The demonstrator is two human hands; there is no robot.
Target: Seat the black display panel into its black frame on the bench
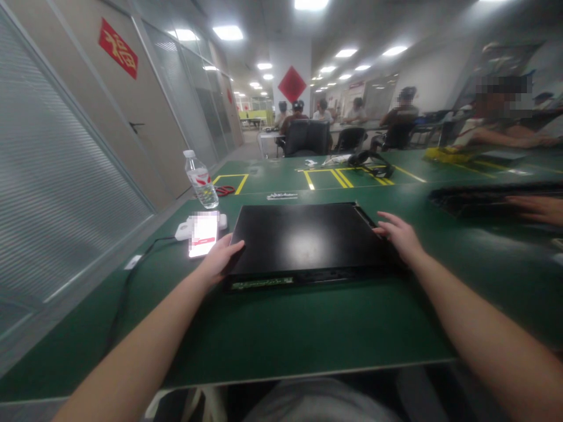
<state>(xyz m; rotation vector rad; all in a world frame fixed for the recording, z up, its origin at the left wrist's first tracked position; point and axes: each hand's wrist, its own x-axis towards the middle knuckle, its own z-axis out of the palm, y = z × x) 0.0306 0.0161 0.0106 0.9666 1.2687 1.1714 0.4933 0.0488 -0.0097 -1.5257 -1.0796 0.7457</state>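
A flat black case (303,237) lies in front of me, with a strip of green circuit board (263,283) showing low along its front edge. My left hand (220,255) grips its left side, thumb on the top face and the other fingers mostly hidden below. At the opposite side is my right hand (401,235), its fingers stretched out and apart by the right rim, some fingertips at the edge. Just left of the case, a phone with a lit screen (204,234) leans against a white power strip (182,230).
On the green table (308,334) are a water bottle (202,180), red-handled scissors (225,190), small screws or similar bits (282,196) and a black headset (373,163). To the right, another person's hand (539,208) is by a black part (475,196). A black cable (127,287) runs left.
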